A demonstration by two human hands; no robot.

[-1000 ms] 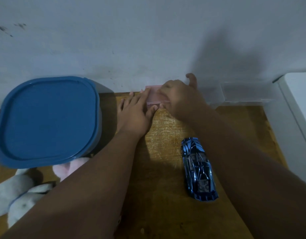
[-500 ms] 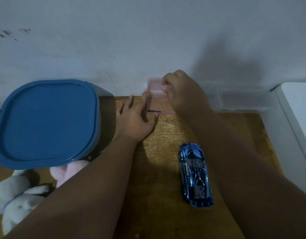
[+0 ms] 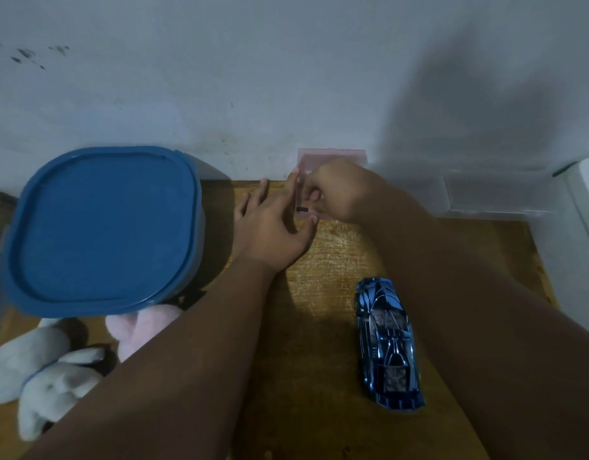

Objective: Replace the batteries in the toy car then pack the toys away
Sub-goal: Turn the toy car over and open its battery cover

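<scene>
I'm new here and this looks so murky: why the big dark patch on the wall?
Head view: dim, bluish light; the patch on the wall looks like the person's own shadow, so light likely comes from behind; the toy car shows bright glints.

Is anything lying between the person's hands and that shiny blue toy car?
Nothing visible. Only bare wooden table separates the toy car from the left hand and right hand, both at the pink box by the wall.
</scene>
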